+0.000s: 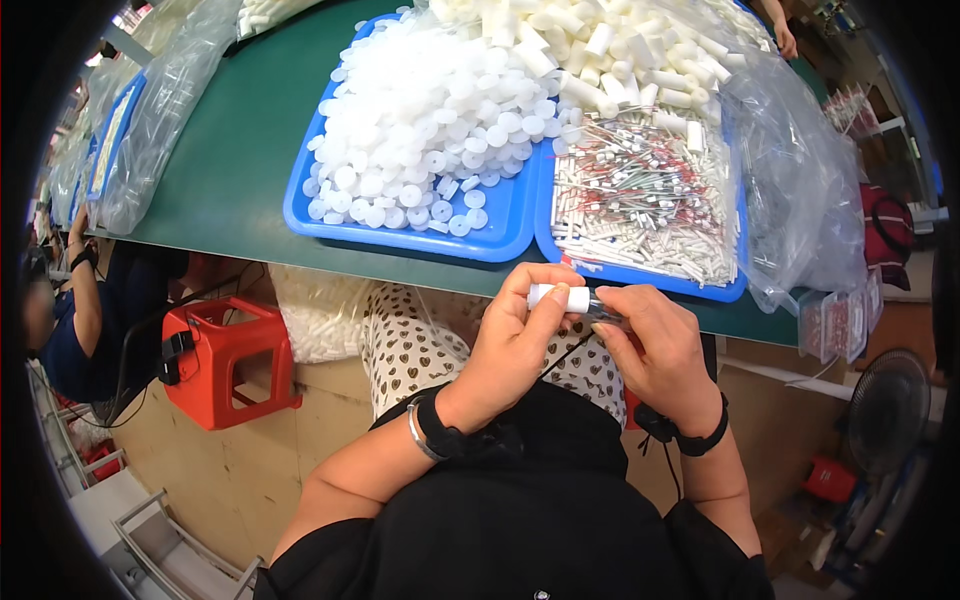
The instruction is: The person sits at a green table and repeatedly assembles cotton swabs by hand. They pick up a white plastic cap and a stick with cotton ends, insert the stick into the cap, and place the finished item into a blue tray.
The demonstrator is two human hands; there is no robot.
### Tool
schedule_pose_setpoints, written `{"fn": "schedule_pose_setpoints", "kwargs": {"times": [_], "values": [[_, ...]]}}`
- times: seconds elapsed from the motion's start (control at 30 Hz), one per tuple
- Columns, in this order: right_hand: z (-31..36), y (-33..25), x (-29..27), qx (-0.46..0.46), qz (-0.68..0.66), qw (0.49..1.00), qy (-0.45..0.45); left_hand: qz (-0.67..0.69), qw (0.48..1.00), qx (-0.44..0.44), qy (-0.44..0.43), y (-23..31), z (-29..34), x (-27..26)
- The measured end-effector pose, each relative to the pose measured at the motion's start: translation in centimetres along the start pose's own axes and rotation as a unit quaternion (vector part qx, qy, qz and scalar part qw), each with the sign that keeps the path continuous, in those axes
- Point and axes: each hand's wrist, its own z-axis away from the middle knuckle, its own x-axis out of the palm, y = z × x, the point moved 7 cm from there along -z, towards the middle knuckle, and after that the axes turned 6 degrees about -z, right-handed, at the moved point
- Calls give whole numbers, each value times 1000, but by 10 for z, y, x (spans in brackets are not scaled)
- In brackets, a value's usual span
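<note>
My left hand is closed around a short white cylinder, thumb on top, just in front of the table's near edge. At the cylinder's right end, my right hand pinches a small clear piece, partly covered by the fingers; its exact kind cannot be made out. Beyond my hands, a blue tray bears small wired parts, thin white sticks and many white cylinders. To its left, another blue tray is heaped with translucent white discs.
The green table carries clear plastic bags on the right. A red stool stands at left, near a co-worker's arm. Clear boxes and a fan are at right. Another person's hand shows at far right.
</note>
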Motion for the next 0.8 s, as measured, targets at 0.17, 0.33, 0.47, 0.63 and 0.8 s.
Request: {"fn": "schedule_pose_setpoints", "kwargs": {"times": [0.17, 0.33, 0.47, 0.63, 0.8], "values": [[6, 14, 11, 90, -121, 988, 31, -136, 988, 70, 13, 3, 3, -1], [13, 16, 19, 102, -177, 979, -10, -208, 967, 117, -90, 9, 4, 6], [9, 7, 26, 35, -174, 984, -11, -45, 991, 41, -116, -2, 9, 20], [17, 11, 38, 23, -153, 988, 11, -8, 988, 38, -146, -7, 8, 19], [7, 11, 46, 63, -124, 990, 32, 114, 988, -59, -90, -14, 2, 16]]}}
